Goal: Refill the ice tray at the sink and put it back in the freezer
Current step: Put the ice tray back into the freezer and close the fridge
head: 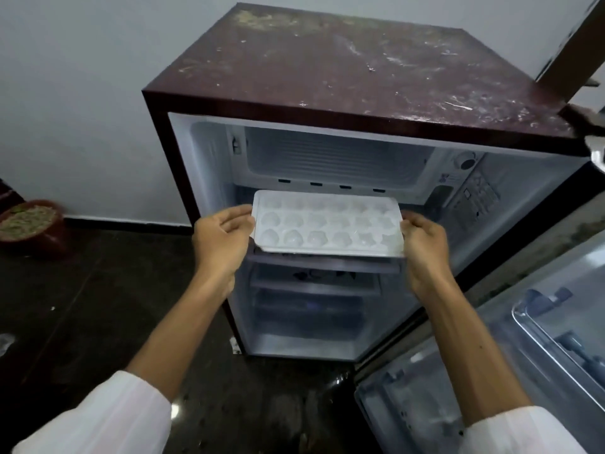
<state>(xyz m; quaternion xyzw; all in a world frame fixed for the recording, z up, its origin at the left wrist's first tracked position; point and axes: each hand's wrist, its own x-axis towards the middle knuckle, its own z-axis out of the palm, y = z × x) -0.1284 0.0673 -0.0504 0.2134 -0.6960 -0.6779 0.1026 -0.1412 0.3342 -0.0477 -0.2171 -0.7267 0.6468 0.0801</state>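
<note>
Ice tray hangs level before the open fridge, long axis running left to right; left hand closes its grip on the left short end, right hand on the right short end, both equally near; freezer compartment lies just above and behind the tray, so I judge the move is up and straight in.

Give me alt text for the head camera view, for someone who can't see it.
Two hands, left and right, hold a white ice tray level by its short ends before the freezer compartment of a small maroon fridge. Its door hangs open at right.
</note>
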